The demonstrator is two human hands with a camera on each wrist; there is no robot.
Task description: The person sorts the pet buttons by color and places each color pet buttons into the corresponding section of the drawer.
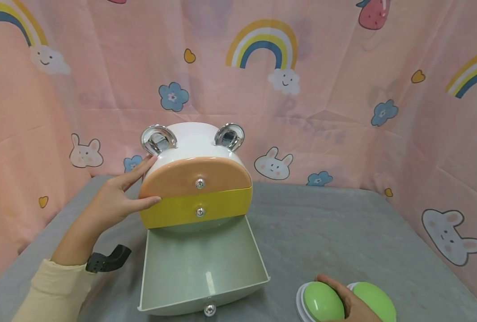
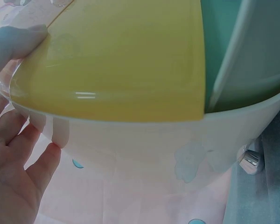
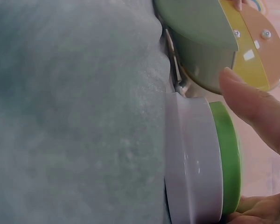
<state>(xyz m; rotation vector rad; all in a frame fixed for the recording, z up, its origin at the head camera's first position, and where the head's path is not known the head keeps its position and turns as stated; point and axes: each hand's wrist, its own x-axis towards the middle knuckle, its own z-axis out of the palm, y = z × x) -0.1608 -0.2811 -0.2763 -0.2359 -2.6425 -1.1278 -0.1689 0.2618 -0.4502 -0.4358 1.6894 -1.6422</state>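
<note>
A frog-like drawer box [image 1: 194, 138] with a white body and shiny round eyes stands on the table. Its orange drawer [image 1: 174, 176] and yellow drawer [image 1: 226, 203] are closed; the pale green bottom drawer [image 1: 202, 264] is pulled out, nothing seen inside. My left hand [image 1: 113, 199] rests on the box's left side, thumb on the front edge, fingers extended along the white side. At lower right, my right hand [image 1: 353, 304] spans a green-topped round container [image 1: 323, 302] with a white base. In the right wrist view its thumb [image 3: 252, 102] is extended, apparently apart from the lid.
A second green-topped container [image 1: 377, 299] stands just right of my right hand, partly hidden by it. The grey tabletop [image 1: 303, 232] runs back to a pink printed cloth [image 1: 335, 71], which also hangs at both sides. The drawer's metal knob [image 1: 210, 310] juts toward me.
</note>
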